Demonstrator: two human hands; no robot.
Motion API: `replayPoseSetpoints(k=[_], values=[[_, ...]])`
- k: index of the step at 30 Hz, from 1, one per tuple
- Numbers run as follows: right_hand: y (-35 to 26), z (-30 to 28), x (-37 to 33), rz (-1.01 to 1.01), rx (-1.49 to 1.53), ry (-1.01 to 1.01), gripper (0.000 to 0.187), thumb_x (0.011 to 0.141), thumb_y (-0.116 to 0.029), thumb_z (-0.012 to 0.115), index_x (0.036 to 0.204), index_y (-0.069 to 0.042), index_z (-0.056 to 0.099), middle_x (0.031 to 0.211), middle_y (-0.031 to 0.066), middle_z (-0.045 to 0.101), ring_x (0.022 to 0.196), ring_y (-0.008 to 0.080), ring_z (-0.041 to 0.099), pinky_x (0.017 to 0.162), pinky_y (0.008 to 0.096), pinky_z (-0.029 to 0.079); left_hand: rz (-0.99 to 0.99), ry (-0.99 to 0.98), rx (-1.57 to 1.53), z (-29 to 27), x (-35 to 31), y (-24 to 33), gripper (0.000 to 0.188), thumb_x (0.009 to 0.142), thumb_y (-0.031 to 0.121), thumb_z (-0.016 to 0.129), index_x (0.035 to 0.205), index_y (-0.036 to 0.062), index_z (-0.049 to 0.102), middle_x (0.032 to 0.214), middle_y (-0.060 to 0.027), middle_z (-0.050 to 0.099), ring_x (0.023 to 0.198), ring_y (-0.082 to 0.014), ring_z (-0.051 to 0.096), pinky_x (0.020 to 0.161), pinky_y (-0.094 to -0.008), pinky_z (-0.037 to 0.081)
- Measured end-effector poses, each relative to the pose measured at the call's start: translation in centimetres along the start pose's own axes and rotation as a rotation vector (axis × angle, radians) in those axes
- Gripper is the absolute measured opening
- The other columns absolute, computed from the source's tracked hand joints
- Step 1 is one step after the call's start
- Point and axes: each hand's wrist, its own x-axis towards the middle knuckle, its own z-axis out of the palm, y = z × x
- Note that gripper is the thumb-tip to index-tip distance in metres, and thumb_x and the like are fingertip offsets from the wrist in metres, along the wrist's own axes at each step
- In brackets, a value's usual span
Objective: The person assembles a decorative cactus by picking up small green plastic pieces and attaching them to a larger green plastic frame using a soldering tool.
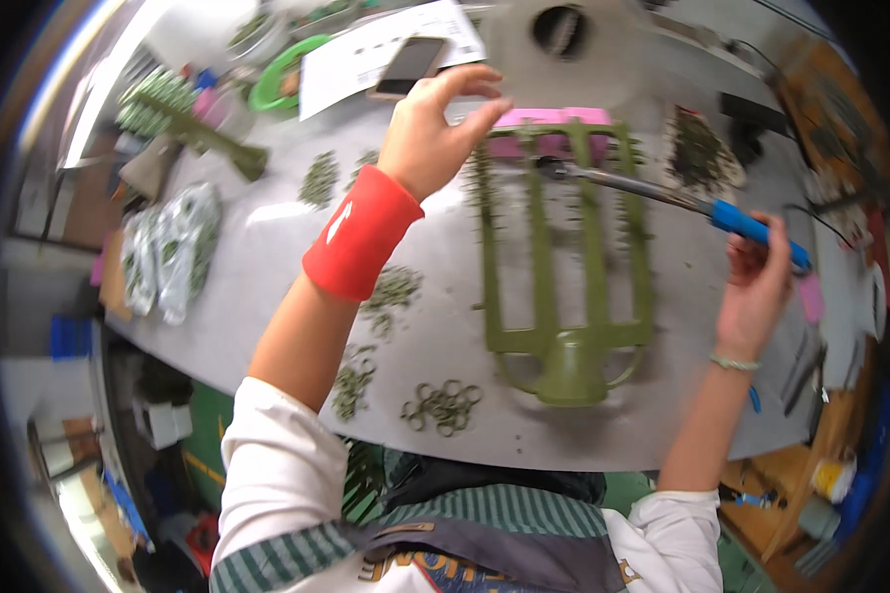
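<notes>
My right hand (756, 287) is closed around the blue handle of a soldering iron (653, 188). The iron's metal shaft points left, and its tip lies over the far part of a green wax-like frame (564, 336). Long bars run along this frame, several edged with small green pieces, and a cup shape forms its near end. At the frame's far left corner is my left hand (435, 133), a red wristband below it. Thumb and fingertips curl close together there; anything between them is too small to make out. A pink block (593, 117) sits under the frame's far end.
Small green rings (442, 407) and heaps of green pieces (394, 289) lie left of the frame. Clear bags (173, 252) rest at the far left. A phone (412, 65) lies on white paper (331, 79) beside a green basin (272, 84). Dark green bits fill a tray (700, 148) at right.
</notes>
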Motion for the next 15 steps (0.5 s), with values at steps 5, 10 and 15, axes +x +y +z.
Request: replayPoseSetpoints(k=[5,10,15], values=[[-1.1,-1.4,-0.6,-0.023,0.013,0.027,0.027,0.091,-0.026,0.059,0.098,0.0,0.064,0.078,0.005,0.065,0.068,0.0084,0.062,0.062,0.0172,0.053,-0.394,0.057,-0.125,-10.2,-5.6,-4.4,0.024,0.087,0.018,0.066,0.102,-0.0005,0.06,0.09,-0.0071,0.065,0.087,-0.0103,0.059,0.08,-0.0246,0.046],[-1.0,-0.8,-1.5,-0.001,-0.008,0.01,0.027,0.091,-0.027,0.059,0.098,0.0,0.063,0.077,0.0034,0.064,0.068,0.0073,0.061,0.062,0.0161,0.052,-0.83,-0.233,0.292,-14.9,-15.8,-7.8,0.041,0.079,0.036,0.072,0.095,-0.0004,0.061,0.081,-0.008,0.064,0.077,-0.0161,0.06,0.07,-0.0295,0.049],[-1.4,-0.5,-2.2,0.005,-0.034,-0.005,0.028,0.091,-0.027,0.059,0.099,0.0,0.063,0.077,0.0032,0.063,0.067,0.0068,0.061,0.062,0.0163,0.053,-0.813,-0.214,0.488,-12.0,-18.5,-6.7,0.052,0.068,0.049,0.076,0.087,0.0018,0.065,0.081,-0.0135,0.066,0.078,-0.0254,0.063,0.071,-0.0363,0.049]])
